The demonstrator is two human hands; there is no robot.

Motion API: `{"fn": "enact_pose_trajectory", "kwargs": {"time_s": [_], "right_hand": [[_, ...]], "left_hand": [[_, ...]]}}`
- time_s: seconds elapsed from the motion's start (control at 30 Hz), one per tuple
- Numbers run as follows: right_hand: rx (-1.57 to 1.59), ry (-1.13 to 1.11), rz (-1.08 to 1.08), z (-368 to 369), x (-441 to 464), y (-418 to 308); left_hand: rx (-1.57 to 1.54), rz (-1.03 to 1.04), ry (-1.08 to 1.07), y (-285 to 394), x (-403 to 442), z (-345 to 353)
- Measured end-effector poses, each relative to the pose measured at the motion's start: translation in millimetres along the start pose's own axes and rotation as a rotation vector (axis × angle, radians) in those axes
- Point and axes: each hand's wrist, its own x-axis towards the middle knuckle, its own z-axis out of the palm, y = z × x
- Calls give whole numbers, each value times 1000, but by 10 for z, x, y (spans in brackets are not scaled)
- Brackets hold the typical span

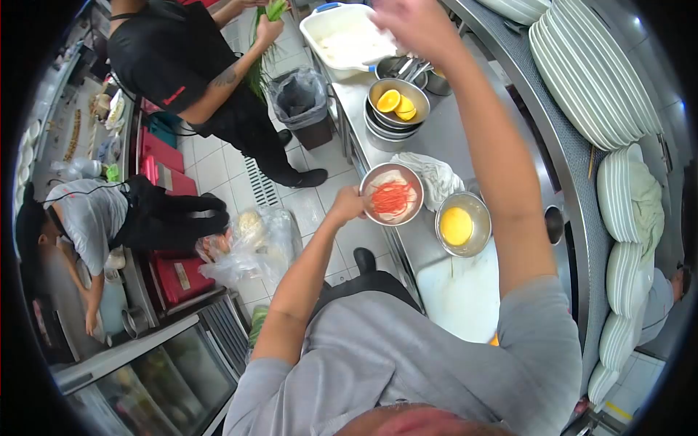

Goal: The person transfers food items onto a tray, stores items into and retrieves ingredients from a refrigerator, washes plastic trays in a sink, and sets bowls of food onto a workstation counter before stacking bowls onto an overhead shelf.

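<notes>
My left hand (347, 206) grips the rim of a small metal bowl (363, 174), holding it at the counter's left edge. Red shreds (390, 197) lie on a pale, creamy mixture inside. My right hand (414, 27) is stretched out at the top, beside a white tub (309, 33) and above some metal pans; motion blurs its fingers. Next to the held bowl sits a second metal bowl (481, 218) with yellow liquid (456, 226). A crumpled white cloth (434, 178) lies between the bowls.
Cut orange pieces (396, 102) sit in a stack of metal bowls (392, 138). A white cutting board (462, 291) lies nearest me. Plates (592, 65) line the right shelf. One co-worker (167, 58) holds greens by a lined bin (299, 98); another (94, 211) bends at the left counter.
</notes>
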Motion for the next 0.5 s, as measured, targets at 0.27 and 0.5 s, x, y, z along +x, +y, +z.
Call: {"fn": "enact_pose_trajectory", "kwargs": {"time_s": [0.27, 0.5], "right_hand": [[480, 44, 976, 594, -2305, 1653], [515, -46, 1043, 848, -2010, 1518]], "left_hand": [[-118, -29, 81, 182, -683, -716], [-90, 116, 136, 1126, -791, -1599]]}}
